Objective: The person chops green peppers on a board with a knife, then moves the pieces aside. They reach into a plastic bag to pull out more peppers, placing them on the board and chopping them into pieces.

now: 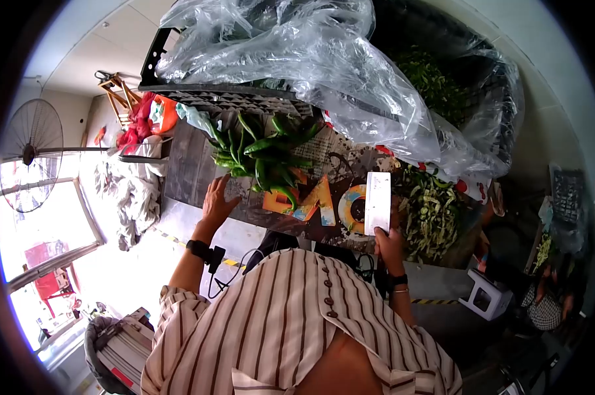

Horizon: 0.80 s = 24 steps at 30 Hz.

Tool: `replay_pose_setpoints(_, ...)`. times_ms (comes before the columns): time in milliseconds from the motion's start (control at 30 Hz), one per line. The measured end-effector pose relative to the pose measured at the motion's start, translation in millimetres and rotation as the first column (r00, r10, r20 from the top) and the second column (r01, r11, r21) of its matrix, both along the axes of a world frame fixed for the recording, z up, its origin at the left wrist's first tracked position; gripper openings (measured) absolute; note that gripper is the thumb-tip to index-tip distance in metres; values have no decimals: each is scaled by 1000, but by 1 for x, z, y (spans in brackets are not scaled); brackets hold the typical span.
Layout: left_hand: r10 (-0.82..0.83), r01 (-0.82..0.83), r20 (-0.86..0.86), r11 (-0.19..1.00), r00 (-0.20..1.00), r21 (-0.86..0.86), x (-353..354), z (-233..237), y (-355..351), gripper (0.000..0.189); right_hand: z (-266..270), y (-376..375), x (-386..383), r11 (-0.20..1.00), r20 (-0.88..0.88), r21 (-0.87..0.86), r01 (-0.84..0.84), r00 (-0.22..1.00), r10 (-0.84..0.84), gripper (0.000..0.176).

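Observation:
My left hand is stretched over the left part of the patterned table, fingers apart and nothing in them. Its fingertips are close to a pile of long green peppers lying near the back of the tabletop. In my right hand is the handle of a cleaver, its broad pale blade pointing away from me over the table. Just right of the blade lies a heap of chopped green pieces.
Behind the peppers, a black crate is draped with clear plastic; leafy greens show at its right. A white stool stands at the right, near another person. A fan is at the left.

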State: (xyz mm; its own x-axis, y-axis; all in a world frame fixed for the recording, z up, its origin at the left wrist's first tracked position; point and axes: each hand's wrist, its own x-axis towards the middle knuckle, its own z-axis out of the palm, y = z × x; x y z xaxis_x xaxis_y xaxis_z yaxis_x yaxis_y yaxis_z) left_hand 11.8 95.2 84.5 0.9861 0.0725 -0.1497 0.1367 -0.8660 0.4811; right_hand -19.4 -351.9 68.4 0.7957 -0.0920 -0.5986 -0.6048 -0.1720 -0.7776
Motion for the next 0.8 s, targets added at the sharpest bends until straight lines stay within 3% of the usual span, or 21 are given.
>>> replay_pose_setpoints(133, 37, -37, -4, 997, 999, 63, -15, -6, -2, 58, -11, 5, 0, 996, -32, 27, -88, 996, 89, 26)
replay_pose_setpoints(300, 43, -39, 50, 996, 998, -76, -16, -17, 8, 42, -5, 28, 5, 997, -66, -8, -78, 995, 78, 21)
replay_pose_setpoints(367, 45, -39, 51, 992, 998, -123, -13, -20, 13, 39, 3, 41, 7, 997, -38, -42, -61, 998, 59, 27)
replay_pose_setpoints(467, 11, 4, 84, 984, 996, -175, -6, -16, 19, 34, -20, 44, -1, 988, -73, -118, -102, 993, 94, 21)
replay_pose_setpoints(667, -116, 154, 140, 939, 983, -306, 8, -19, 22, 28, -11, 72, -7, 987, -8, -153, -44, 999, 44, 22)
replay_pose_setpoints(800, -161, 216, 172, 903, 972, -373, 19, -17, 20, 27, -7, 83, -11, 970, -73, -239, -43, 997, 26, 24)
